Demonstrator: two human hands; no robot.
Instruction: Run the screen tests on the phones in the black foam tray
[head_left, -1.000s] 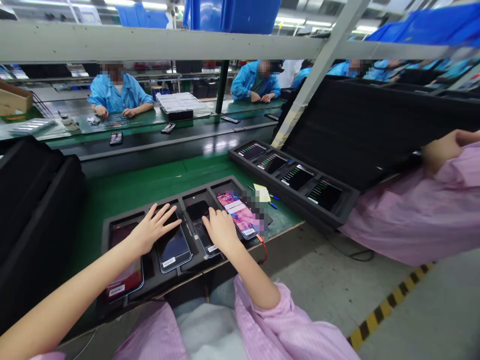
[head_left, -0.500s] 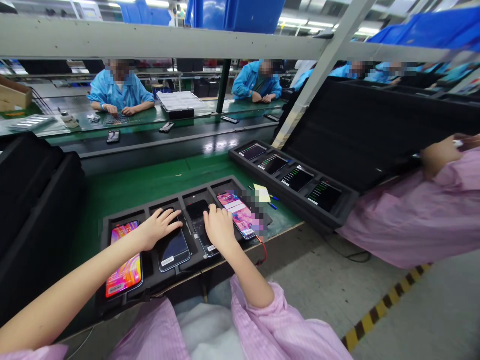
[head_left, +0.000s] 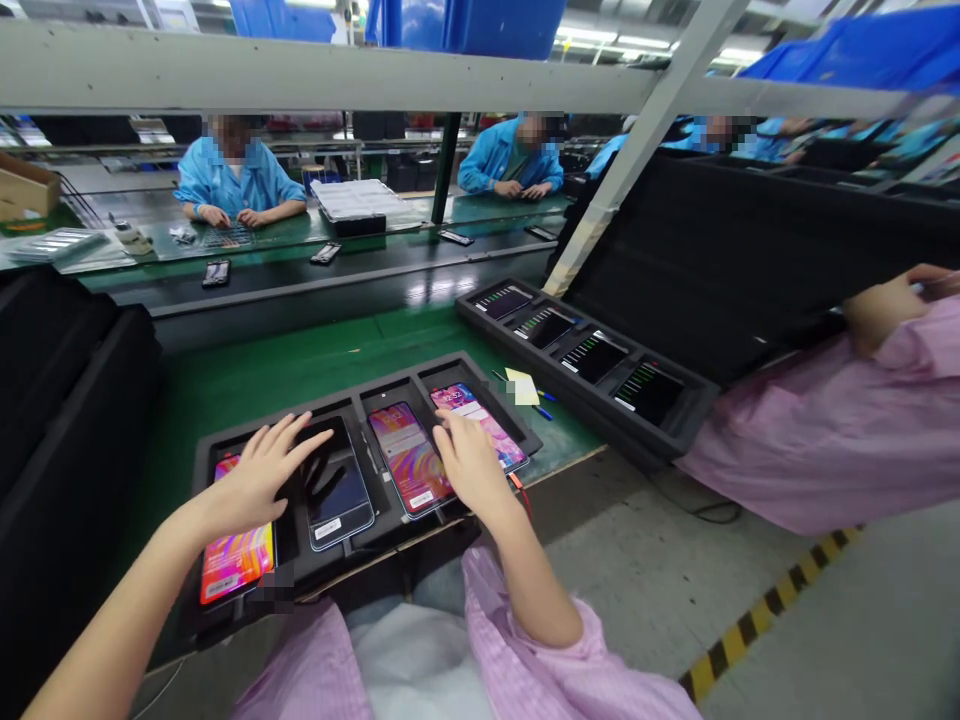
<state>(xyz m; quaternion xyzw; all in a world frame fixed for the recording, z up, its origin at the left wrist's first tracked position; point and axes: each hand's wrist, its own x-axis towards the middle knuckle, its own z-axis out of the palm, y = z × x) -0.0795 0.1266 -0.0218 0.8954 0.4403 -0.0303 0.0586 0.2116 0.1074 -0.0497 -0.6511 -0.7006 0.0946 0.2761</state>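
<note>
My left hand point(head_left: 259, 478) hovers with spread fingers over the leftmost smartphone point(head_left: 234, 572), hiding part of its lit orange-and-pink screen. Its fingertips reach above the dark-screened smartphone point(head_left: 339, 490) beside it. My right hand point(head_left: 474, 462), fingers bent but apart and holding nothing, is over the divider between a dimly lit smartphone point(head_left: 409, 458) and the rightmost lit smartphone point(head_left: 501, 440). Whether its fingertips touch a screen I cannot tell. Each phone lies face up in its own compartment of the dark foam tray point(head_left: 352, 398).
To the right, another foam tray point(head_left: 551, 362) bears several phones with striped screens. A yellow note point(head_left: 522, 386) and blue pens point(head_left: 545, 411) lie between the trays. Black foam stacks point(head_left: 67, 450) stand left. A pink-sleeved person point(head_left: 832, 430) is at right; co-workers in blue sit beyond the conveyor point(head_left: 285, 272).
The third phone's screen has gone from dark to lit. My left hand has moved left, off the dark phone toward the leftmost one. My right hand has shifted right, off the third phone's middle.
</note>
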